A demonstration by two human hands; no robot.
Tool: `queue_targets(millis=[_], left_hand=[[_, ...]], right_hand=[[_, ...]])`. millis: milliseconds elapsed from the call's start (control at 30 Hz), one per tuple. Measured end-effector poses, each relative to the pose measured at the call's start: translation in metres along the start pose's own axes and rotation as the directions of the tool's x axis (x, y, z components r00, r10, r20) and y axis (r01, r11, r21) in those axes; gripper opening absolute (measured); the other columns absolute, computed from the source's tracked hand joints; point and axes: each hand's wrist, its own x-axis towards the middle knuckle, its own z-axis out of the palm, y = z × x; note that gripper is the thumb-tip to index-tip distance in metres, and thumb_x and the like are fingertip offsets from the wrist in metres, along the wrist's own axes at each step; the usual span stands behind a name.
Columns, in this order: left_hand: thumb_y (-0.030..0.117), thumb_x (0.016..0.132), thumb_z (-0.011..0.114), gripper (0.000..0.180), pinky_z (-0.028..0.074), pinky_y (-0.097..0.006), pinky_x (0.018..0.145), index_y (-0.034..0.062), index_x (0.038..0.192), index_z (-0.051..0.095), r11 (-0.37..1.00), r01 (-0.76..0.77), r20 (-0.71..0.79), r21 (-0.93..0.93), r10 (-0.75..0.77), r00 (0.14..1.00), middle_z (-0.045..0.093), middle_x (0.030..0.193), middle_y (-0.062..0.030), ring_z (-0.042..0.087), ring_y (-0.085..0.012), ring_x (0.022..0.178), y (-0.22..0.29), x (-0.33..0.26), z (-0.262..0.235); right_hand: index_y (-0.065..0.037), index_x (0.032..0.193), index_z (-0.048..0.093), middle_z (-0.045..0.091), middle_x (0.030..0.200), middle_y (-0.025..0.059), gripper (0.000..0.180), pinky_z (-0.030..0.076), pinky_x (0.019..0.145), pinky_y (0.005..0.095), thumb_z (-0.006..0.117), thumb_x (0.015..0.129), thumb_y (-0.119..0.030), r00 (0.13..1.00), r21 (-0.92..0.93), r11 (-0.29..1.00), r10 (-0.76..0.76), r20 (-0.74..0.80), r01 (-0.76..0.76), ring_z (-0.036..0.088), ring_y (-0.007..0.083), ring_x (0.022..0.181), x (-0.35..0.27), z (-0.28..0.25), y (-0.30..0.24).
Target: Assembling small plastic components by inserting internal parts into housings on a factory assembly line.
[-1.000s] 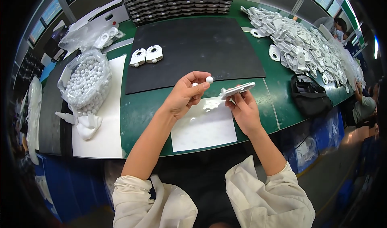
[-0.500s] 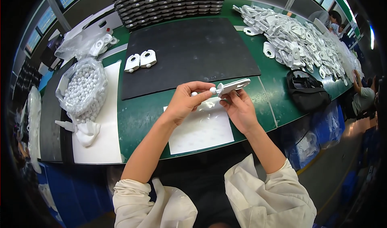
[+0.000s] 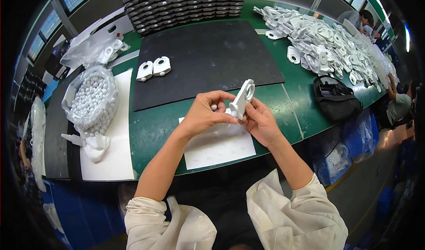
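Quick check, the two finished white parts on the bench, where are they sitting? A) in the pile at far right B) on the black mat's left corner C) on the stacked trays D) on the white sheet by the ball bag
B: the two white parts lie side by side on the near-left corner of the black mat, apart from both hands.

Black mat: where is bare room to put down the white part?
Most of the black mat is bare, between the two white parts at its left corner and the heap of white parts right. Crowded: that heap and the stacked trays behind.

bag of balls (image 3: pixel 90 100) left, parts heap (image 3: pixel 330 46) right
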Motion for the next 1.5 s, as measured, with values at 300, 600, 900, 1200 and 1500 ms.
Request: queue_targets(millis=[300,600,900,1200,1500], left_hand=[[0.013,0.061,0.081,0.07,0.031,-0.019,0.056,0.0074,0.122,0.047,0.948,-0.161,-0.159,0.274,0.21,0.965,0.032,0.058,0.0058,0.034,-0.0036,0.055,0.022,-0.022,-0.013],[0.015,0.074,0.07,0.019,0.036,-0.027,0.049,0.0056,0.09,0.067,0.686,0.251,-0.627,0.683,0.373,0.684,0.052,0.059,-0.0081,0.044,-0.0111,0.051,0.021,-0.169,-0.097],[0.017,0.075,0.067,0.017,0.042,-0.034,0.057,0.0039,0.086,0.066,0.34,0.579,-0.658,0.741,0.539,0.526,0.061,0.068,-0.0128,0.056,-0.0245,0.058,-0.02,-0.242,-0.178],[0.009,0.078,0.067,0.008,0.028,-0.02,0.047,0.0021,0.082,0.066,0.742,0.146,-0.754,0.654,0.626,0.197,0.046,0.06,0.0046,0.036,-0.004,0.055,0.04,-0.186,-0.098],[0.001,0.073,0.069,0.01,0.028,-0.021,0.046,0.0004,0.083,0.067,0.662,-0.17,-0.47,0.73,0.666,0.579,0.048,0.06,0.0012,0.038,-0.0056,0.052,0.038,-0.125,-0.043]], right_hand=[[-0.005,0.109,0.052,0.056,0.083,-0.0029,0.023,0.039,0.064,0.0195,0.052,0.091,-0.018,0.999,-0.207,0.978,-0.038,0.013,0.04,0.049,0.0045,0.068,0.021,0.019,-0.02],[-0.003,0.124,0.048,0.06,0.097,-0.0018,0.038,0.043,0.064,0.0155,0.053,0.089,-0.016,1.0,-0.379,0.925,0.018,-0.016,-0.023,0.054,0.0032,0.079,0.05,0.063,-0.022],[-0.003,0.126,0.046,0.059,0.093,-0.0001,0.042,0.042,0.067,0.0182,0.055,0.087,-0.017,0.984,-0.442,0.888,0.167,0.061,-0.123,0.052,0.0041,0.076,0.054,0.103,0.003],[0.0,0.122,0.05,0.058,0.084,-0.0013,0.039,0.04,0.06,0.018,0.057,0.087,-0.017,0.96,-0.41,0.879,0.279,0.023,-0.246,0.047,0.0037,0.065,0.062,0.115,0.01],[-0.003,0.103,0.062,0.062,0.084,0.0011,0.025,0.042,0.062,0.0199,0.058,0.082,-0.017,0.957,-0.491,0.866,0.219,0.192,-0.099,0.054,0.0063,0.072,0.074,0.142,0.009]])
